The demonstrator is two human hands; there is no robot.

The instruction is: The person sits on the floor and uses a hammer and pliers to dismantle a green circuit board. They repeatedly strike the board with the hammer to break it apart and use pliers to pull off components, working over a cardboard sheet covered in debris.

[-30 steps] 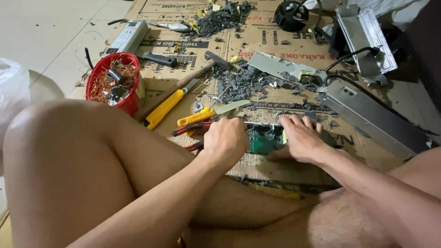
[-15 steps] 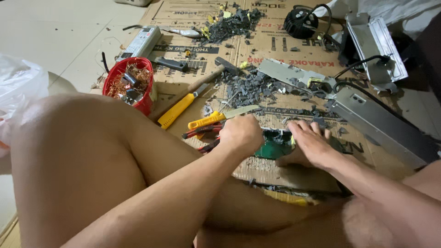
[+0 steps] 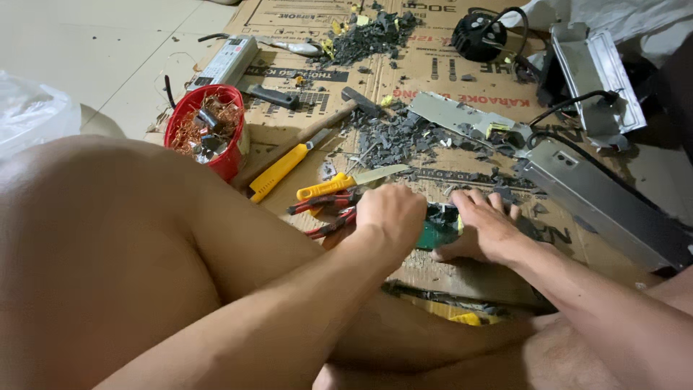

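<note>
Head view: person sitting on floor, working over cardboard sheet. Left hand curling closed, pressing down on green circuit board near cardboard's near edge; whether gripping tool, cannot tell. Right hand lying flat, fingers together, bracing board from other side. Yellow-handled knife and red-handled pliers lying just beside left hand, within reach. Red bowl collecting copper scrap at cardboard's left edge.

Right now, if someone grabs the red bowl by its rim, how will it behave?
The red bowl is heaped with copper wire and small parts, so it is probably heavy for its size. Its plastic wall may flex. It looks stable when pushed, but tilting could spill loose bits.
</note>
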